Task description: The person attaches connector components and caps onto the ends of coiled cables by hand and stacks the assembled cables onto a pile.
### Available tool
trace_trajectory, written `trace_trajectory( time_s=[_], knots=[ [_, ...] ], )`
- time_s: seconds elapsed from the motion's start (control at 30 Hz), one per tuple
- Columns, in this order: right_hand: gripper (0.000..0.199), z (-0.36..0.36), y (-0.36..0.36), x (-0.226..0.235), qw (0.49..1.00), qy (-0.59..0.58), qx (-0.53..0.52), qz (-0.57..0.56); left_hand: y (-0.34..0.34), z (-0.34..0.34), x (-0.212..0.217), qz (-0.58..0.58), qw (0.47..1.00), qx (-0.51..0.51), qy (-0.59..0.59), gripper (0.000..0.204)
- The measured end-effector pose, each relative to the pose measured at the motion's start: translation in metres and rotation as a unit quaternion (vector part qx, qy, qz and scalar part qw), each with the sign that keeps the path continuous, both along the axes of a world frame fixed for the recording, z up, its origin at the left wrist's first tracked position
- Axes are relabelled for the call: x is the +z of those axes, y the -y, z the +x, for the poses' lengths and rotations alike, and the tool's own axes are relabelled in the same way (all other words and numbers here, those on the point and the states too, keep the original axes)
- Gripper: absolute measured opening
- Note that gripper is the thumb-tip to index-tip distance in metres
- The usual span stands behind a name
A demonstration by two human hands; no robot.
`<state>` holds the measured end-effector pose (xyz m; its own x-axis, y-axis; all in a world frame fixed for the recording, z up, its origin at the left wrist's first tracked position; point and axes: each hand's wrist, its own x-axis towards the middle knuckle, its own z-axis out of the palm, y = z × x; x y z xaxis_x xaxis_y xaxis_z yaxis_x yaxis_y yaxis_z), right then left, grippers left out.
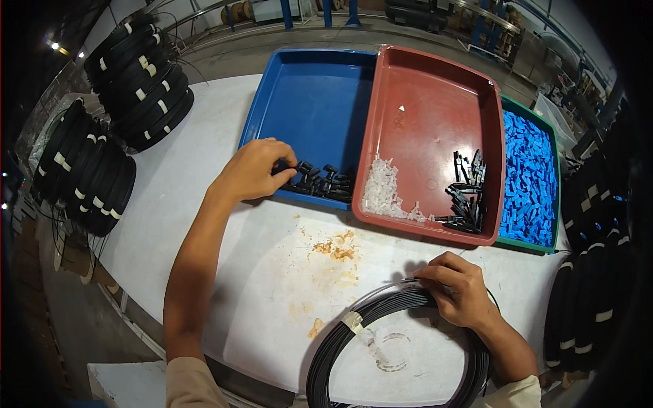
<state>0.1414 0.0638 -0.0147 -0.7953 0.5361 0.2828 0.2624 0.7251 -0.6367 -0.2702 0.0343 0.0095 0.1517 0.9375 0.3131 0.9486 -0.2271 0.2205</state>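
Note:
My left hand reaches over the near left corner of the blue tray. Its thumb and forefinger close around one of the small black plastic connectors heaped along the tray's near edge; the fingertips partly hide that piece. On the right, my right hand pinches the free end of a thin black cable. That cable belongs to a coil lying on the white table, bound with a pale tape band. The hand rests over the coil's upper right side.
A red tray overlaps the blue one, holding clear plastic pieces and black parts. Beyond it, a green tray holds blue pieces. Stacked cable coils stand left; more coils hang right. Orange-brown marks stain the table.

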Motion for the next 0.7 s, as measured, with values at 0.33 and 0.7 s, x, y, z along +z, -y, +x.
trace_trajectory(
  time_s=[0.33, 0.7],
  knots=[
    [0.024, -0.002, 0.000, -0.003, 0.999, -0.025, 0.006, 0.020, 0.024, 0.035, -0.020, 0.103, 0.853, -0.029, 0.511, 0.017],
    [0.016, 0.022, -0.013, 0.007, 0.988, -0.044, -0.102, 0.105, 0.019, 0.159, -0.029, 0.053, 0.750, -0.144, 0.643, 0.014]
  ],
)
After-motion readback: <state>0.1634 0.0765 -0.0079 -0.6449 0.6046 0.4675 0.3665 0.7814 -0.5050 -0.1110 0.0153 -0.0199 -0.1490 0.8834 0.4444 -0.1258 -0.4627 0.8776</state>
